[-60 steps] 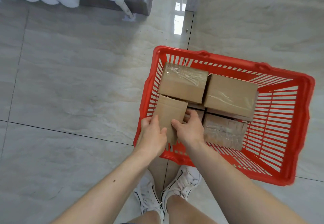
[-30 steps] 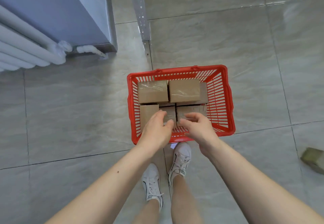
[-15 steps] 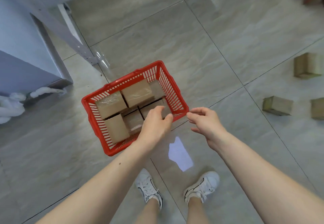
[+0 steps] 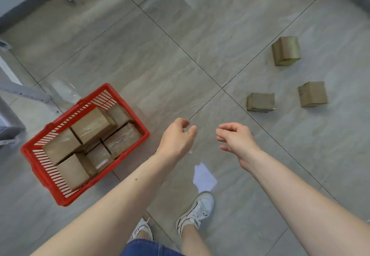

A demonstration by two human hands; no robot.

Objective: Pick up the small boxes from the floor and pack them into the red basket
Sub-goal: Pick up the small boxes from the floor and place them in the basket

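Observation:
The red basket point(image 4: 36, 162) stands on the floor at the left, filled with several small cardboard boxes point(image 4: 91, 124). Three more small boxes lie on the tiles at the right: a near one point(image 4: 260, 102), one further right point(image 4: 312, 94) and a far one point(image 4: 286, 50). My left hand point(image 4: 176, 140) hovers to the right of the basket, fingers loosely curled, holding nothing. My right hand point(image 4: 235, 139) hangs beside it, also loose and holding nothing, well short of the near box.
A white scrap of paper point(image 4: 204, 178) lies on the floor in front of my white shoes point(image 4: 197, 210). A grey metal frame leg point(image 4: 24, 93) and furniture stand at the far left. Dark objects sit at the top right corner.
Both hands have left the basket and now hang free to its right. My view has swung right, so the basket moved left and the three loose boxes came into sight.

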